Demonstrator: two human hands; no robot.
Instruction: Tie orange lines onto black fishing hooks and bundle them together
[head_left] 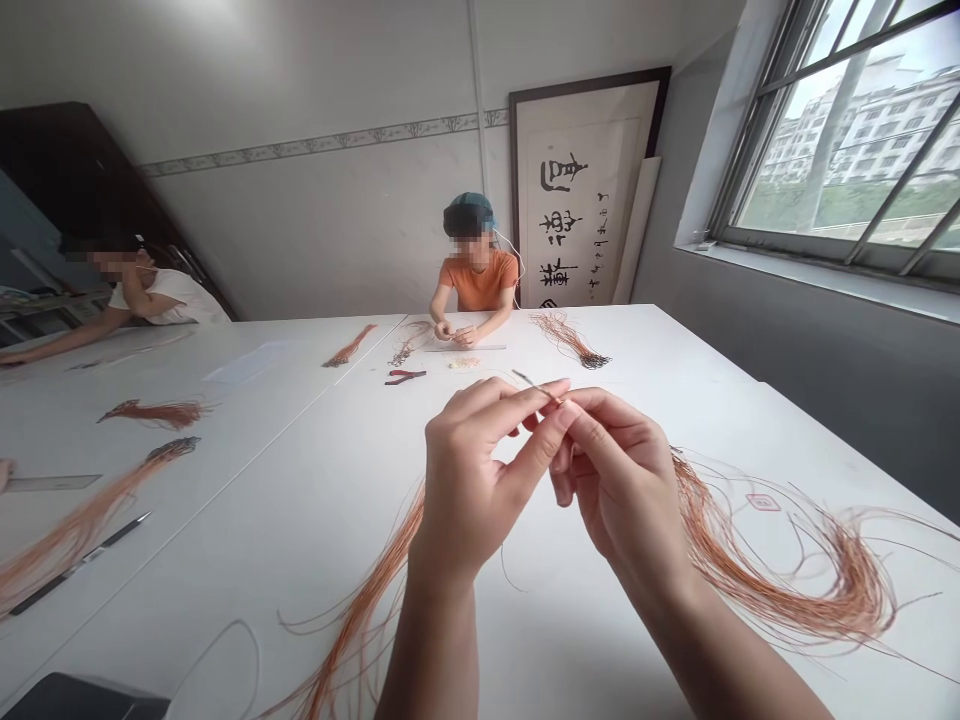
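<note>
My left hand (480,470) and my right hand (607,470) are raised together above the white table (315,500). Both pinch a thin copper-coloured cord (536,388) between thumb and fingertips; its dark tip sticks out up and to the left. A long bundle of copper cords (795,570) lies on the table under and to the right of my right hand. Another strand bundle (360,610) runs down below my left wrist.
A person in an orange shirt (476,280) sits at the far end working cords, with red pliers (405,377) and a tasselled bundle (574,345) nearby. Another person (150,295) leans at far left. More cord bundles (157,412) and a dark pen (82,560) lie left.
</note>
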